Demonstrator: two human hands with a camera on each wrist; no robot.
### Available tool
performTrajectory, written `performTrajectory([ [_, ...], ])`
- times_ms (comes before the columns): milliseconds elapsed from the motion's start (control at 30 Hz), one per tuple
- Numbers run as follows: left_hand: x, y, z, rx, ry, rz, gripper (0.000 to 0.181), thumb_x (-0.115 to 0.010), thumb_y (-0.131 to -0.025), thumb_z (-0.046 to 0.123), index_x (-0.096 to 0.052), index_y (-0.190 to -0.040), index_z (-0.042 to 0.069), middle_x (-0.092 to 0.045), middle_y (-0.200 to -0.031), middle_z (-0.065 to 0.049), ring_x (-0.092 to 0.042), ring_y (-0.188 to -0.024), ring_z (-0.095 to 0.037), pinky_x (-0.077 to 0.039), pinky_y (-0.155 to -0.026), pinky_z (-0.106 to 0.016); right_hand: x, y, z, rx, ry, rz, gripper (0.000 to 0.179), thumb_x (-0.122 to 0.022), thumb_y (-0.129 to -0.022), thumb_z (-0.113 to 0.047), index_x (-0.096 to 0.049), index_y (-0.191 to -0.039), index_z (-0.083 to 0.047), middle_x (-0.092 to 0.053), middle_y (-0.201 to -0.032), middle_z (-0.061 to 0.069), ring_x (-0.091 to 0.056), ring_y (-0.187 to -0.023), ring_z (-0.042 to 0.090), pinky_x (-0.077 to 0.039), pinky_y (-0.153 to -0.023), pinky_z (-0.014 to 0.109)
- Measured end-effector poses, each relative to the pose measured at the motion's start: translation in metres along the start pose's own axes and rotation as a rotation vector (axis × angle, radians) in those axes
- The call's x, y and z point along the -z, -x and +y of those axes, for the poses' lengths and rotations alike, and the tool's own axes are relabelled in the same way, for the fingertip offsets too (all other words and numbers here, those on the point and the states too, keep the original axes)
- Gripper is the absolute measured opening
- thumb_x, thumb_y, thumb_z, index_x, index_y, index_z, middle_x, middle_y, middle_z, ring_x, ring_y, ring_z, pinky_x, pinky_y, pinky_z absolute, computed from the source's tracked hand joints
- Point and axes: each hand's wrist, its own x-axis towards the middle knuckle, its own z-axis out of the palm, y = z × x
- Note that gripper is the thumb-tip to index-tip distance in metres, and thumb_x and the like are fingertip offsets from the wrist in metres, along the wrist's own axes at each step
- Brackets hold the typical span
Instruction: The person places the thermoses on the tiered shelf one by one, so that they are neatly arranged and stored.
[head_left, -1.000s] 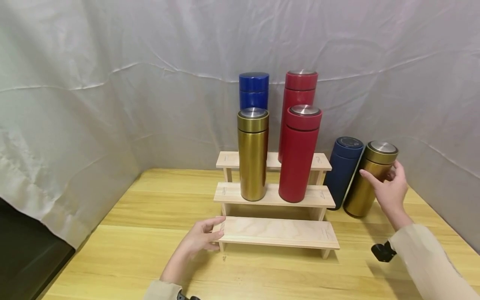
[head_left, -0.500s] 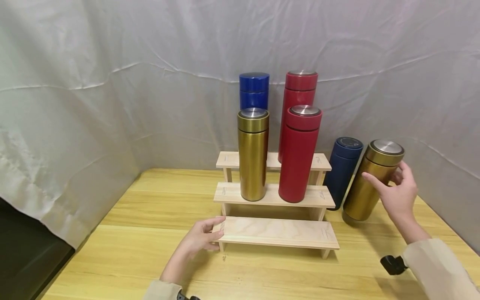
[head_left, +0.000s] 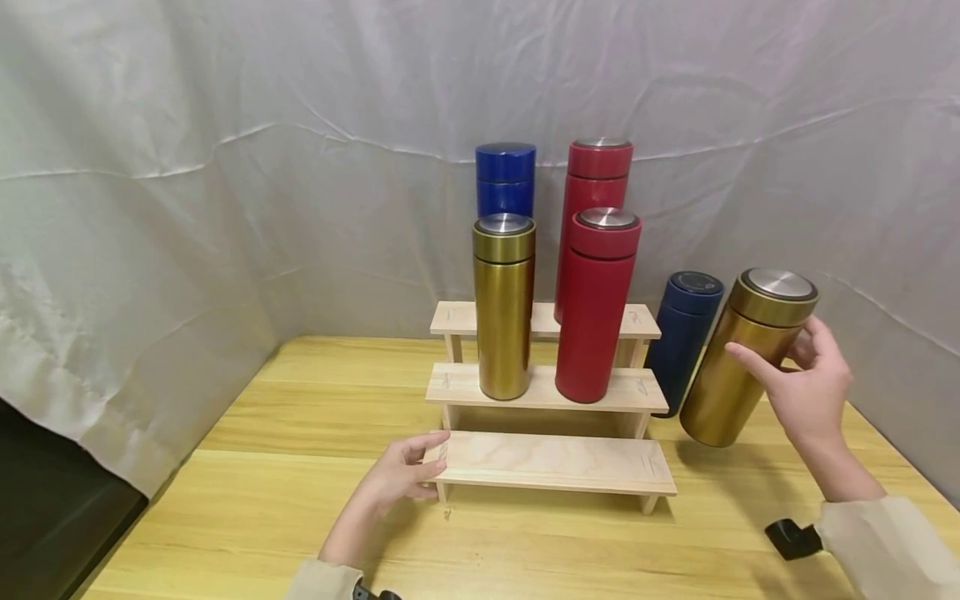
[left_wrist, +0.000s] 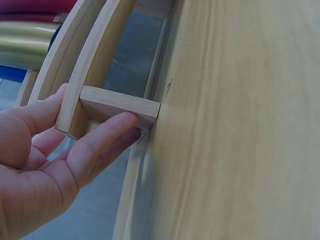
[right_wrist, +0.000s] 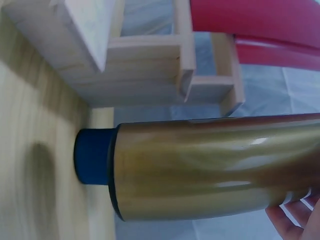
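Note:
My right hand (head_left: 813, 387) grips a gold thermos flask (head_left: 738, 375) with a steel-topped lid, its thumb across the near side. The flask leans with its top to the right, and its base hangs just above the table, as the right wrist view shows. Beside it stands a dark blue thermos flask (head_left: 684, 342), partly hidden behind the gold one. My left hand (head_left: 397, 475) holds the left end of the lowest step of a three-tier wooden stand (head_left: 555, 462). In the left wrist view its thumb lies at the board's edge (left_wrist: 75, 112) and its fingers touch the leg (left_wrist: 122, 104).
On the middle step stand another gold flask (head_left: 504, 325) and a red flask (head_left: 596, 325). Behind them, the top step carries a bright blue flask (head_left: 506, 179) and a second red flask (head_left: 600, 179). A pale cloth (head_left: 360, 233) hangs behind the wooden table (head_left: 300, 433).
My right hand has lifted the gold flask off the table and drawn it rightward, away from the dark blue one, tilting it more. The left hand keeps its place on the stand.

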Motion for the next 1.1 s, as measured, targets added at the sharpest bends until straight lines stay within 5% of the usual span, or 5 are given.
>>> performTrajectory([
  [833, -0.002, -0.001, 0.002, -0.01, -0.005, -0.01, 0.049, -0.056, -0.086, 0.002, -0.037, -0.13, -0.008, -0.018, -0.139, -0.031, -0.044, -0.108, -0.044, -0.051, -0.076, -0.048, 0.001, 0.021, -0.05, 0.033, -0.071, -0.073, 0.054, -0.076, -0.065, 0.004, -0.059, -0.114, -0.014, -0.06, -0.073, -0.005, -0.055, -0.062, 0.005, -0.047, -0.052, 0.007],
  [1100, -0.001, -0.001, 0.002, -0.004, -0.012, -0.003, 0.049, -0.056, -0.086, 0.002, -0.037, -0.13, -0.009, -0.021, -0.138, -0.031, -0.051, -0.102, -0.039, -0.051, -0.076, -0.048, -0.01, 0.031, -0.059, 0.039, -0.137, -0.116, 0.056, -0.074, -0.066, 0.007, -0.057, -0.117, -0.011, -0.061, -0.076, -0.002, -0.056, -0.064, 0.007, -0.049, -0.053, 0.01],
])
